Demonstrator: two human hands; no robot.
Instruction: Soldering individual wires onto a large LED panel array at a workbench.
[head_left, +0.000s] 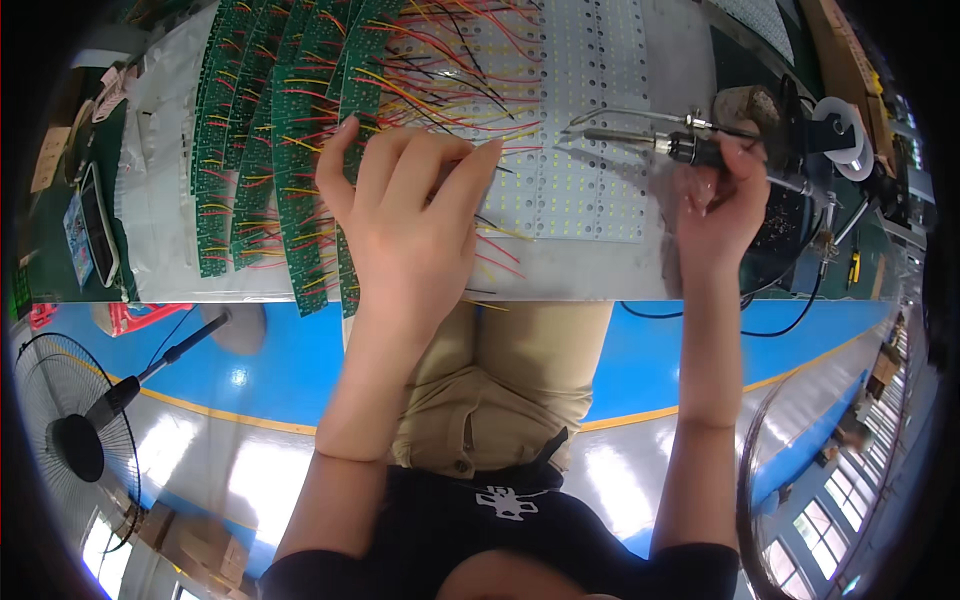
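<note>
My left hand point(405, 205) is over a row of green circuit boards point(295, 190), fingers bent and thumb drawn toward the index finger. Thin red, yellow and black wires point(490, 70) run from the boards toward a pale panel point(590, 200) dotted with small yellowish spots and round holes. At the thumb tip, a wire point(522, 149) comes out from the pinch; the fingertips themselves are partly hidden. In my right hand point(722, 195) is a soldering iron point(690, 149) with a thin metal feed tube above it. Its tip points left, over the panel.
A white solder reel point(848, 140) on a black stand and a round cleaning pot point(748, 105) are at the right. Yellow-handled pliers point(854, 268) lie beyond a black cable. A phone point(98, 225) lies far left. Below the table edge stands a fan point(77, 447).
</note>
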